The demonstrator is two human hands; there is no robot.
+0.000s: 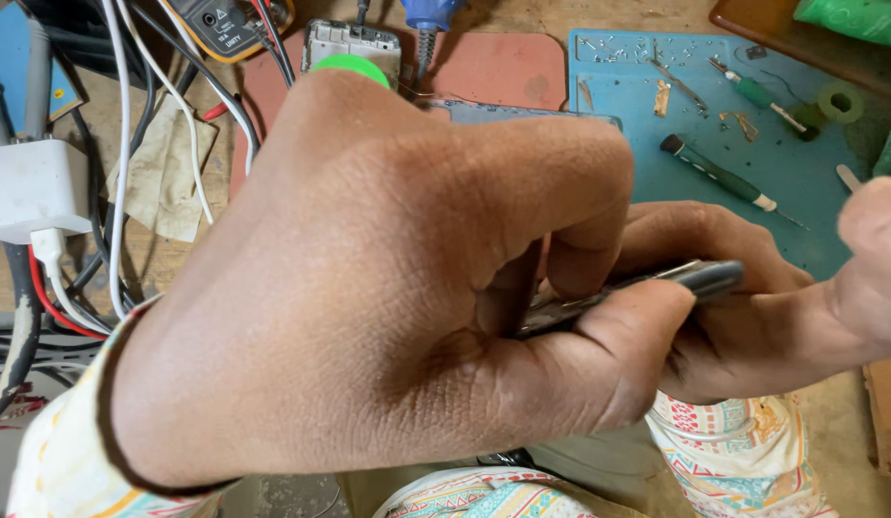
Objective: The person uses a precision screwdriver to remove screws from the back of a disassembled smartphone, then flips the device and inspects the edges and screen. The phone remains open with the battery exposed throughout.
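Fingers of the left hand (369, 288) clench around a slim metal tool (637, 293) at frame centre, its long axis running rightward. Just beyond its tip, the right hand (752, 317) curls beneath; whether it grips anything I cannot tell.

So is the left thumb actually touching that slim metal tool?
Touching. The head view shows the left hand with its thumb pressed along the underside of the metal tool, no gap between them.

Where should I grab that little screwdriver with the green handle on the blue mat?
Grip the green-handled screwdriver around its thick green handle, coming from above. It lies flat on the blue mat, alone, and the thin metal tip looks too slim to pinch well.
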